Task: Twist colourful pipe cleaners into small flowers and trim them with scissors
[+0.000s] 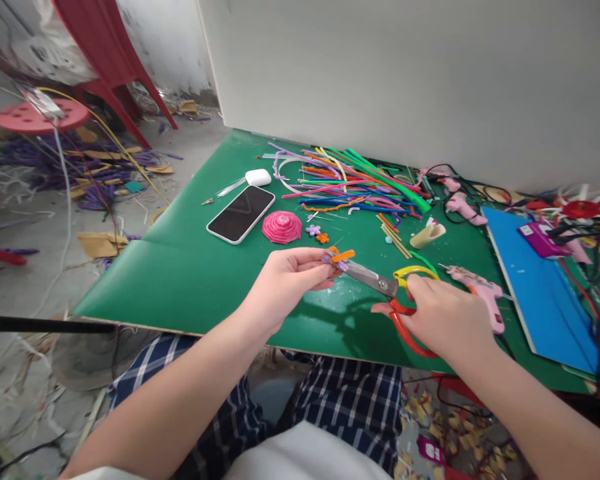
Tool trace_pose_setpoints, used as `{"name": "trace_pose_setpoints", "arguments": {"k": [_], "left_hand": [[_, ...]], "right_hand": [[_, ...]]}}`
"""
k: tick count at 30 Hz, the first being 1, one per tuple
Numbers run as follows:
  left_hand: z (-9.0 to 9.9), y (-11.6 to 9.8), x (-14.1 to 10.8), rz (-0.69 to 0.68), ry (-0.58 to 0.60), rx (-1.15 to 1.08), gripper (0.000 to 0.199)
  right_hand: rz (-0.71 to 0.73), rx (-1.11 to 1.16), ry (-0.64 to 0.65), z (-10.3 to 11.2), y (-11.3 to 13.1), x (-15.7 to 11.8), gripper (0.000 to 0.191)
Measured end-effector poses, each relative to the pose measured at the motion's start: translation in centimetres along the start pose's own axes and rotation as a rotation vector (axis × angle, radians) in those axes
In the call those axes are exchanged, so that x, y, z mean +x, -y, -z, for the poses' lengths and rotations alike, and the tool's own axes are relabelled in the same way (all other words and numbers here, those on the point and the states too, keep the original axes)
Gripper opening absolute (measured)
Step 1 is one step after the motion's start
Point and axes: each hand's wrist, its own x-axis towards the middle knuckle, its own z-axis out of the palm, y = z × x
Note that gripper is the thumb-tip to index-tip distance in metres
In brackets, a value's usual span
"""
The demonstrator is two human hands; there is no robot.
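Between the thumb and fingers of my left hand [293,277] is a small purple and orange pipe-cleaner piece [341,257], with an orange end sticking out to the right. My right hand [447,310] grips scissors [375,279] by their yellow and red-orange handles. The blades point left and reach the pipe-cleaner piece; whether they touch it I cannot tell. Just beyond my left hand lie a purple flower [313,230], an orange flower [323,238] and a pink ribbed dome [281,227].
A phone [241,213] and a white case [258,177] lie at the left of the green table [180,280]. Many pipe cleaners [350,180] are heaped at the back. To the right are a pink glue gun [480,290], a cardboard tube [427,233], a blue board [535,287] and cables.
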Motion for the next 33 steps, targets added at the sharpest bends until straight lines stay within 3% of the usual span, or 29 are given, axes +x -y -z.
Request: {"name": "trace_pose_setpoints", "arguments": {"k": [8, 15, 20, 27, 30, 33], "left_hand": [[-0.1, 0.8, 0.8, 0.107, -0.008, -0.059, 0.022], [0.2, 1.5, 1.5, 0.118, 0.031, -0.071, 0.020], [0.6, 1.7, 1.9, 0.111, -0.018, -0.090, 0.025], [0.7, 1.5, 1.9, 0.095, 0.045, -0.083, 0.026], [0.7, 1.4, 1.9, 0.095, 0.051, -0.066, 0.025], [0.7, 1.4, 1.9, 0.068, 0.049, -0.002, 0.023]], "right_hand": [[0.037, 0.075, -0.025, -1.5, 0.4, -0.3, 0.041], [0.060, 0.103, -0.020, -2.4, 0.6, -0.8, 0.041], [-0.126, 0.180, 0.125, -3.2, -0.1, -0.9, 0.050], [-0.366, 0.151, 0.466, -6.1, -1.9, -1.4, 0.048], [-0.379, 0.239, 0.486, -7.6, -3.1, -2.3, 0.044], [-0.265, 0.354, 0.370, -7.1, -3.9, -2.5, 0.041]]}}
